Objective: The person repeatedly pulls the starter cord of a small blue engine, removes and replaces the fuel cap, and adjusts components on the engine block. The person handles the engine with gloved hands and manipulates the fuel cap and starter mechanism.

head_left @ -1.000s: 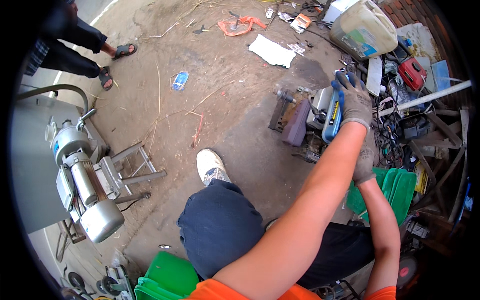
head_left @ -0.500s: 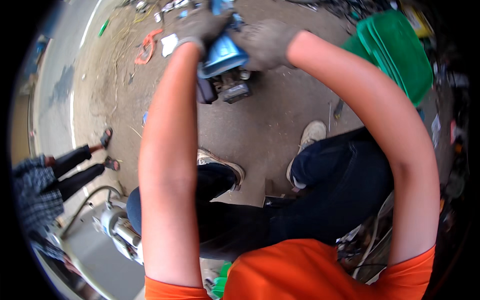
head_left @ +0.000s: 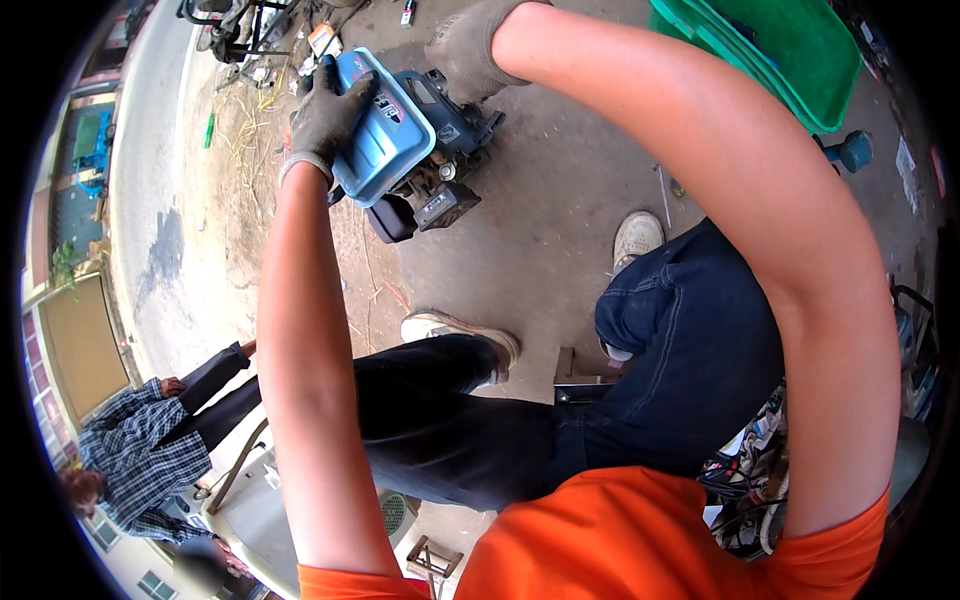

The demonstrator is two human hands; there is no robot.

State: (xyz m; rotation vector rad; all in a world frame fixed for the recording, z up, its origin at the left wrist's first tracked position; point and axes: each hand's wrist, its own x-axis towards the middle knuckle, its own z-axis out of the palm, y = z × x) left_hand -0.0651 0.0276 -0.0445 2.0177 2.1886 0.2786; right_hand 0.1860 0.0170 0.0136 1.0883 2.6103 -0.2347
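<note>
A small engine [head_left: 455, 125] with a light blue fuel tank [head_left: 385, 150] on top stands on the ground at the upper left of the middle. My left hand [head_left: 325, 125], in a grey-brown work glove, lies on the tank's left side, fingers and thumb spread. Beyond the engine's far right side is my right hand [head_left: 468, 50], gloved alike. Its fingers look curled, and what they hold, if anything, is hidden. A dark box-shaped part [head_left: 392, 218] and a grey metal part [head_left: 447, 206] stick out on the engine's near side.
A green plastic bin [head_left: 770, 70] is at the upper right, past my right forearm. My shoes [head_left: 637, 238] stand on the bare ground. To the left, a person in a checked shirt [head_left: 150, 450] is by the road [head_left: 165, 200]. Scraps lie around, with a metal frame [head_left: 240, 30] far left.
The view has swung, and the engine now appears further left and turned. My right hand has moved away from the tank's edge, while my left hand stays on the tank, fingers now plainly spread.
</note>
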